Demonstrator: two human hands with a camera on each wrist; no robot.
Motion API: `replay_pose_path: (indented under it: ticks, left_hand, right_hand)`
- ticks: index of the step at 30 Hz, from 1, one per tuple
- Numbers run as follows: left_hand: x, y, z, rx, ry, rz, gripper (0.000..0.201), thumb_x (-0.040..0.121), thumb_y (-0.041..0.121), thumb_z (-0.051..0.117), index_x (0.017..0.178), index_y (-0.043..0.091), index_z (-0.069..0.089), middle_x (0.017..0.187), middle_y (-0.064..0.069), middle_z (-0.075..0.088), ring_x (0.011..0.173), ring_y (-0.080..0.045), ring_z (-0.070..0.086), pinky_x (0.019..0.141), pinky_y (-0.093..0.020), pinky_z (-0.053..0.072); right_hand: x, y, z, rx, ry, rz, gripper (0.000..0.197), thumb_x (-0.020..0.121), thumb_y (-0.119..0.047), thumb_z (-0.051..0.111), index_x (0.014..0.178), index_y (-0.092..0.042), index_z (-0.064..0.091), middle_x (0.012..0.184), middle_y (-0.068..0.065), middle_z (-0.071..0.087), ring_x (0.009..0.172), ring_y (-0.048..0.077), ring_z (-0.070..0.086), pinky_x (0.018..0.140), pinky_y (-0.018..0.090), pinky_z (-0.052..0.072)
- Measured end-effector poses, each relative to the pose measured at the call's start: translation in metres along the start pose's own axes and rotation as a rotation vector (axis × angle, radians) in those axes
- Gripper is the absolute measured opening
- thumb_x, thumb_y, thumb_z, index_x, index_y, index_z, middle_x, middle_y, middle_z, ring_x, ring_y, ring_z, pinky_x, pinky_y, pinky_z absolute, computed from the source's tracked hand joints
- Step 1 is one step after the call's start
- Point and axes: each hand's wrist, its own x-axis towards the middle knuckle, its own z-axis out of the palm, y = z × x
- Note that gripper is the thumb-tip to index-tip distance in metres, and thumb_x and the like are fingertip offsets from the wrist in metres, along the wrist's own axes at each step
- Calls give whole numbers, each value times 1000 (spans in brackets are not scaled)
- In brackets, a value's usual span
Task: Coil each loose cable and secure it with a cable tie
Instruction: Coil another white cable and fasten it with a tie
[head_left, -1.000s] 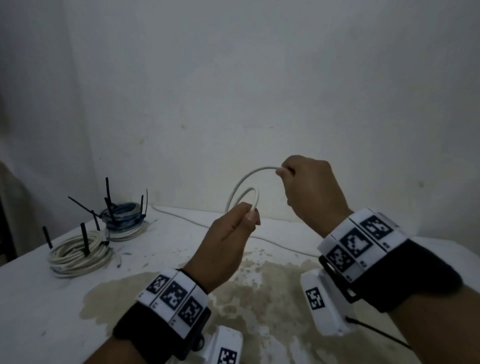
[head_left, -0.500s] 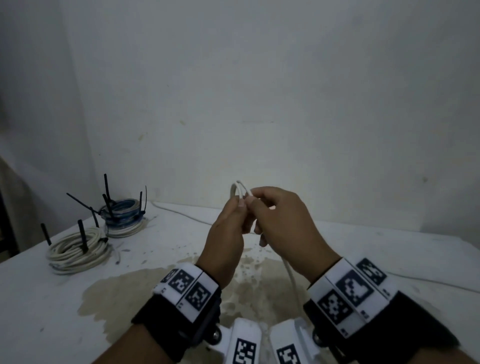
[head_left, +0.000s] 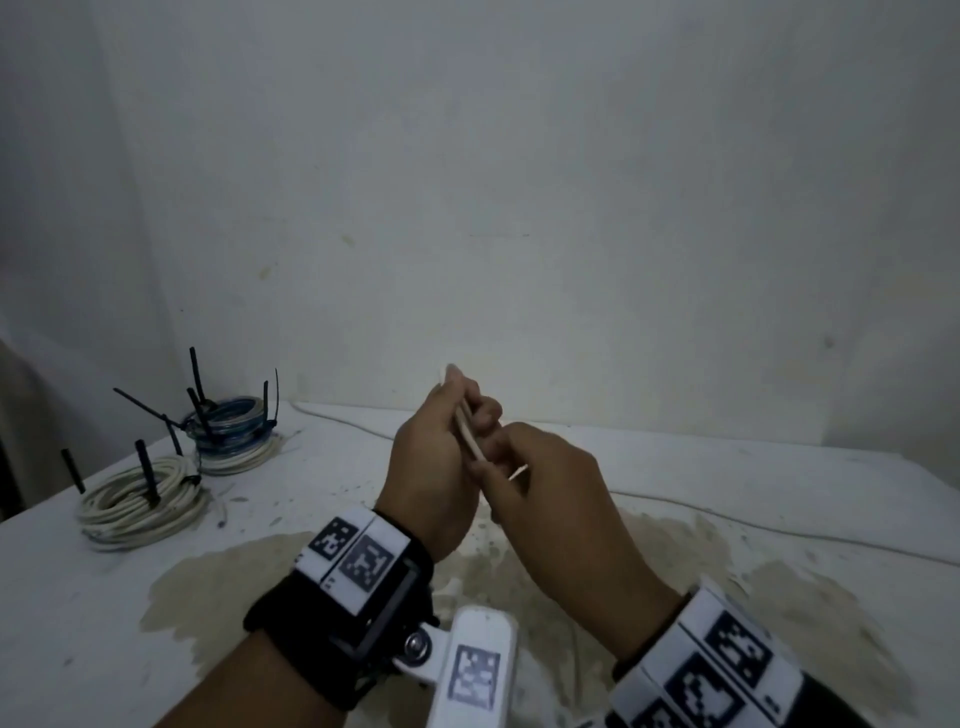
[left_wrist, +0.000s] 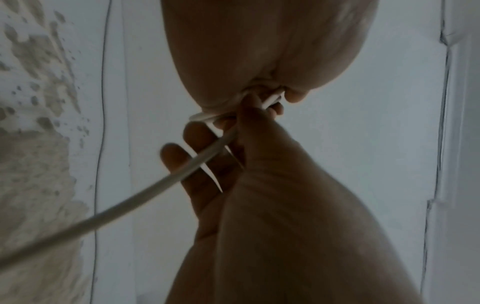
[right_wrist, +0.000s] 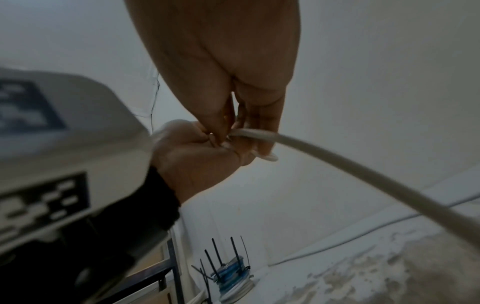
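Note:
Both hands meet above the middle of the table. My left hand (head_left: 460, 410) grips a small folded loop of the white cable (head_left: 470, 441), thumb pressed against it. My right hand (head_left: 501, 470) pinches the same cable just below the left hand's fingers. In the left wrist view the cable (left_wrist: 155, 189) runs out from between the left hand's fingers (left_wrist: 192, 133) toward the lower left. In the right wrist view the cable (right_wrist: 337, 162) leaves the right hand (right_wrist: 233, 131) and trails down to the right. The rest of the cable (head_left: 779, 527) lies along the table.
A white coil (head_left: 140, 499) bound with black cable ties lies at the left of the white table (head_left: 104, 623). Behind it a blue coil (head_left: 234, 421) sits on another white one, ties sticking up. A brown stain covers the table's middle. A wall stands close behind.
The right hand came down from its raised position to meet the left hand. The open round loop was pressed into a tight fold held by both hands.

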Motion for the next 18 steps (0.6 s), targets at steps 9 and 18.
replay_pose_path:
  ticks: [9,18]
  left_hand:
    - [-5,-5,11,137,-26,-59,23,100,32,41,95,12,50,100,-7,45,95,-22,45,86,-34,39]
    - [-16,-12,23,251,-142,6,22,93,33,44,96,15,56,86,2,58,84,-11,56,79,-26,43]
  right_hand:
    - [5,3,-7,-99,116,-48,24,94,-32,50,112,-24,64,102,-5,59,95,11,53,87,34,44]
    - [7,7,-34,15,-30,58,30,99,-23,41,89,-15,69,88,-2,65,79,4,57,69,16,41]
